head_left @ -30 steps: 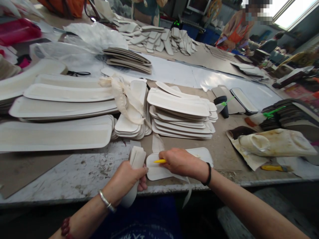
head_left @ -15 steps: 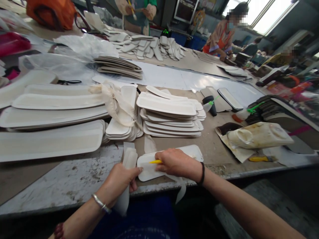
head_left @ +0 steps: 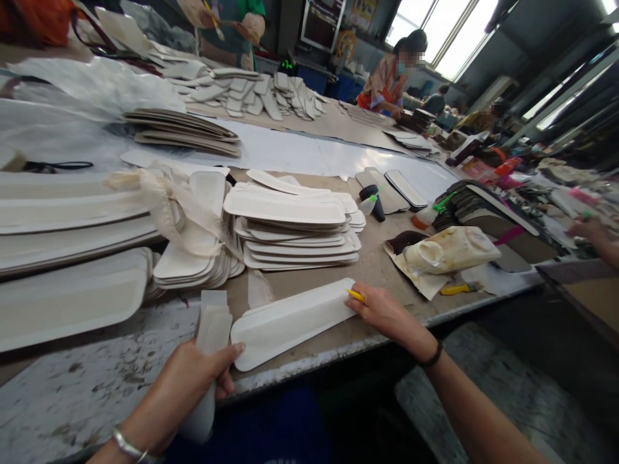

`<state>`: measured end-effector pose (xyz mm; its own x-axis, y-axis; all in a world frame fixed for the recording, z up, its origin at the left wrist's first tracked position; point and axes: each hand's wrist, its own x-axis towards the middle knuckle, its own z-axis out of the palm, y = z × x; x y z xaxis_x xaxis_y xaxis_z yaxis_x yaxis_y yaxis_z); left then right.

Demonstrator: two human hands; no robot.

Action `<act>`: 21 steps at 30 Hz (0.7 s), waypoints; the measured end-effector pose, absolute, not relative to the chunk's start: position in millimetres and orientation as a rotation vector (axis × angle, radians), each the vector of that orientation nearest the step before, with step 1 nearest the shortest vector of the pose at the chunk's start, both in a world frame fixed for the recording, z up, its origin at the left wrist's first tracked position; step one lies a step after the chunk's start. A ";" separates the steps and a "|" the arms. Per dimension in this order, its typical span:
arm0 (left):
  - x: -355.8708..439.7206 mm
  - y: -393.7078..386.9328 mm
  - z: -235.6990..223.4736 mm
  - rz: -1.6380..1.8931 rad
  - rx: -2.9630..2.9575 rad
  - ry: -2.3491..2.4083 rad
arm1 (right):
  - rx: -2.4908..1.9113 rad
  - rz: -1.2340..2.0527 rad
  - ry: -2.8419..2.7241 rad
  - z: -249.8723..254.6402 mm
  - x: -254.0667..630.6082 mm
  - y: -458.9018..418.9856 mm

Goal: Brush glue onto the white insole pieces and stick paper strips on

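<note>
A long white panel with rounded ends (head_left: 294,325) lies on the table before me, a second panel edge showing just beneath it. My left hand (head_left: 206,370) is closed round a bundle of thin white strips (head_left: 214,322), which hangs past the table edge. Its thumb presses on the panel's left end. At the other end, my right hand (head_left: 384,316) is closed, its fingers touching the panel. A pointed yellow tip (head_left: 355,295) sticks out of that hand; the rest of this tool is hidden. A pale scrap strip (head_left: 260,290) lies behind the panel.
Stacked white panels (head_left: 285,209) stand behind, with more stacks (head_left: 72,290) at left and crumpled fabric (head_left: 174,209) on top. To the right are a stained plastic container (head_left: 452,251), a yellow-handled brush (head_left: 457,289) and glue bottles (head_left: 425,216). Other people work across the table.
My right hand has slid right from the panel's middle to its right end, uncovering the panel. The strip dangling under it is gone from view. The camera has turned right.
</note>
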<state>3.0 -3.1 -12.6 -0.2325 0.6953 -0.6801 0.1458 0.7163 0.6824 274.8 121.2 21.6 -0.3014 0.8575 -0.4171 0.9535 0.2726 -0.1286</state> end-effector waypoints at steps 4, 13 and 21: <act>2.2 -4.0 -23.7 0.587 0.709 1.815 | 1.653 -0.385 2.200 23.7 266.0 125.0; 5.0 -3.0 -18.1 0.530 0.665 1.808 | 1.609 -0.309 2.211 18.0 263.1 130.4; -0.1 -1.7 -20.7 0.413 0.684 1.773 | 1.565 -0.291 2.234 17.6 260.0 133.2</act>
<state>-0.1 -1.7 -20.7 -0.1965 0.6356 -0.7466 0.2400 0.7694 0.5919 260.0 133.2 17.6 -0.2963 0.8516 -0.4323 0.9340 0.3530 0.0552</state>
